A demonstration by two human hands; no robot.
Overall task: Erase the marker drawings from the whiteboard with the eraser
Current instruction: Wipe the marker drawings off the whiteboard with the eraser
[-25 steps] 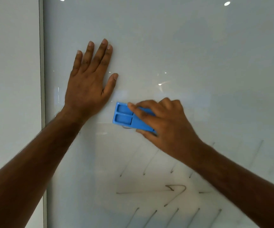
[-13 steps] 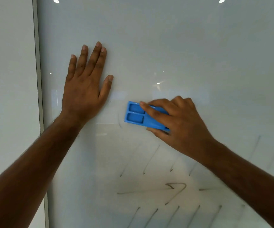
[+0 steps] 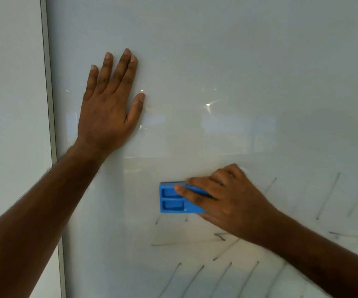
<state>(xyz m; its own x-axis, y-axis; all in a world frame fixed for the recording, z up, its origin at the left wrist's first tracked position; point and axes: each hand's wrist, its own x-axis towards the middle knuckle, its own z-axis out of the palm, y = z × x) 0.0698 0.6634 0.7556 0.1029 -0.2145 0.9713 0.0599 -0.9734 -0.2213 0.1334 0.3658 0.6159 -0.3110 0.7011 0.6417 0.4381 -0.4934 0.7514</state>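
A glossy whiteboard point(image 3: 238, 61) fills most of the view. My right hand point(image 3: 229, 201) grips a blue plastic eraser point(image 3: 171, 200) and presses it flat against the board, fingers over its right half. Just below the eraser are short stubs of slanted grey marker strokes point(image 3: 157, 221). Further down lie a long horizontal line with an arrow head point(image 3: 220, 237) and a row of slanted strokes point(image 3: 192, 280). More slanted strokes point(image 3: 328, 195) stand to the right of my hand. My left hand point(image 3: 109, 104) lies flat on the board, fingers spread, up and to the left.
The board's grey metal frame point(image 3: 50, 125) runs vertically at the left, with a plain pale wall point(image 3: 10, 104) beyond it. Ceiling lights reflect as small bright spots point(image 3: 208, 104) on the board's upper part.
My right hand has slid the eraser downward and a little to the right over the upper slanted strokes, leaving only their lower stubs. My left hand stays flat on the board.
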